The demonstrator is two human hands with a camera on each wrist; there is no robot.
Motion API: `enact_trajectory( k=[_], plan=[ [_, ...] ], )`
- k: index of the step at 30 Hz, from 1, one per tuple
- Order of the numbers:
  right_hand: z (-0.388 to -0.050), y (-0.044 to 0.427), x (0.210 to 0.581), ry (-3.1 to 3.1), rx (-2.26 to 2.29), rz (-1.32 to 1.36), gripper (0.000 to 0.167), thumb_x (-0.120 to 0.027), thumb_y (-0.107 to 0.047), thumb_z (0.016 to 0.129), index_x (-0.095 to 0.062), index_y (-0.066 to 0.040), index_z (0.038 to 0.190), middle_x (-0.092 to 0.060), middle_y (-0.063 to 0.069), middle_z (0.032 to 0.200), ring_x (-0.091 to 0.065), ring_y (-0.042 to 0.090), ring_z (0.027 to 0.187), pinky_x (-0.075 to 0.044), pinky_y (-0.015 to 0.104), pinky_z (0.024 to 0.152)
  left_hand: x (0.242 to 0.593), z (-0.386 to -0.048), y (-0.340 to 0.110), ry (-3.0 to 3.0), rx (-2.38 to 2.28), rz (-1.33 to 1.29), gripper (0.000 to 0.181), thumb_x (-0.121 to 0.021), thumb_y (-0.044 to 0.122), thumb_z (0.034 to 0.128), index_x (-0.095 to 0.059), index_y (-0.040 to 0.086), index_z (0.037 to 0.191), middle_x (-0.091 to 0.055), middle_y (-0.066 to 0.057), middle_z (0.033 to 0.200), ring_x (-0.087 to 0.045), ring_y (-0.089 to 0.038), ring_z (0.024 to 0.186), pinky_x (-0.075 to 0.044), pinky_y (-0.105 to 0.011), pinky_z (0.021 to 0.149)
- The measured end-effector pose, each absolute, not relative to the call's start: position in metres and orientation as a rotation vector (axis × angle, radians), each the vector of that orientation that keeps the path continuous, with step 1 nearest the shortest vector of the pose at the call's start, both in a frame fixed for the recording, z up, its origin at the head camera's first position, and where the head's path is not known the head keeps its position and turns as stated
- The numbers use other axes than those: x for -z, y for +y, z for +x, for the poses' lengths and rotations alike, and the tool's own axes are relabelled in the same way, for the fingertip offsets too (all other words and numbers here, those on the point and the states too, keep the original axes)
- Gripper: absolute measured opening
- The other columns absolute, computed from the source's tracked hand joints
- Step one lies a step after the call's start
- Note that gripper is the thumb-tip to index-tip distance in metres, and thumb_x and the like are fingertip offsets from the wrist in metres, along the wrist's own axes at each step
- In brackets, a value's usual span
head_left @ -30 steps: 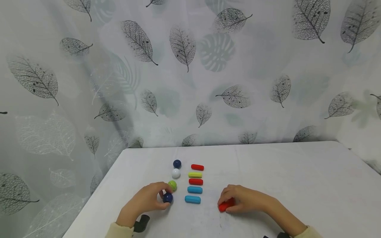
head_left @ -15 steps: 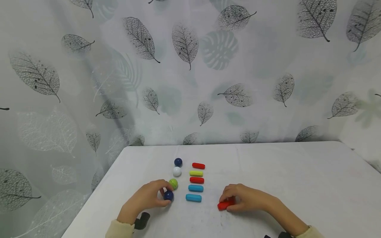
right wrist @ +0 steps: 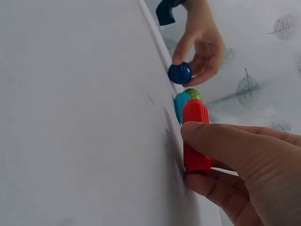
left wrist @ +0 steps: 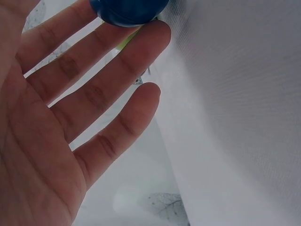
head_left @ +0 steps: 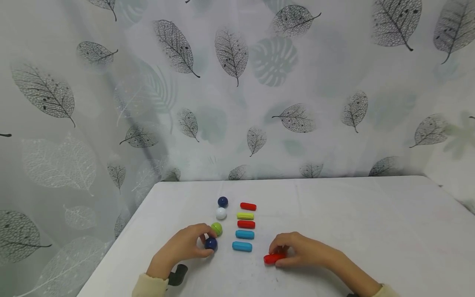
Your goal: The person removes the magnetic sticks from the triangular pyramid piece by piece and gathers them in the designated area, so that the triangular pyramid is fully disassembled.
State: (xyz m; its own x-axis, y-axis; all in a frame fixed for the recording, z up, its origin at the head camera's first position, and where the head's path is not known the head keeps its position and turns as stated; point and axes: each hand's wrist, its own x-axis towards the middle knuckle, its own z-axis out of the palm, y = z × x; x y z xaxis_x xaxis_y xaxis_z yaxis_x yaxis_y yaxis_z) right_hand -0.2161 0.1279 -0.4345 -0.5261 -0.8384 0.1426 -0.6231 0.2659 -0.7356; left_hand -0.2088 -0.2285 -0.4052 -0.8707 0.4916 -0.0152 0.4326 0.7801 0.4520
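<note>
My left hand (head_left: 183, 246) pinches a glossy dark blue ball (head_left: 211, 243) between thumb and fingers at the near end of a column of balls. A green ball (head_left: 217, 229) lies just beyond its fingertips. Farther back are a white ball (head_left: 221, 213) and another dark blue ball (head_left: 222, 201). My right hand (head_left: 304, 251) grips a red ribbed cylinder (right wrist: 196, 162) between thumb and fingers, low over the table. The left wrist view shows the palm, with the blue ball (left wrist: 129, 10) cut off at the top edge.
Beside the balls runs a column of short sticks: two blue ones, the nearer blue stick (head_left: 242, 246) in front, then a red stick (head_left: 246, 224), a yellow stick (head_left: 245, 215) and a farther red stick (head_left: 248, 206). A leaf-print curtain (head_left: 326, 82) hangs behind the white table (head_left: 352, 214).
My right hand has slid a little to the left with the red cylinder, whose end now shows more beyond the fingers. The left hand keeps its pinch on the blue ball. The head view shifted slightly.
</note>
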Motion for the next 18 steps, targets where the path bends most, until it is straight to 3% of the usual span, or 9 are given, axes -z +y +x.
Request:
enact_trajectory(
  k=[12, 18],
  plan=[
    [-0.208, 0.103, 0.444, 2.275, 1.165, -1.411, 0.017, -0.069, -0.023, 0.091, -0.064, -0.016, 0.106, -0.064, -0.006, 0.097, -0.055, -0.002, 0.085, -0.052, 0.020, 0.076, 0.406, -0.212, -0.230, 2.836, -0.690, 0.757, 0.032, -0.081, 0.024, 0.0798, -0.067, 0.016, 0.107, -0.064, 0.010, 0.101, -0.057, -0.010, 0.086, -0.049, -0.027, 0.074],
    [-0.202, 0.087, 0.444, 2.358, 1.214, -1.276, 0.017, -0.073, -0.021, 0.088, -0.062, -0.017, 0.101, -0.060, -0.011, 0.090, -0.053, -0.002, 0.081, -0.051, 0.019, 0.073, 0.406, -0.212, -0.231, 2.817, -0.712, 0.748, 0.031, -0.080, 0.025, 0.0800, -0.067, 0.016, 0.107, -0.064, 0.009, 0.101, -0.057, -0.009, 0.085, -0.050, -0.028, 0.074]
  ],
)
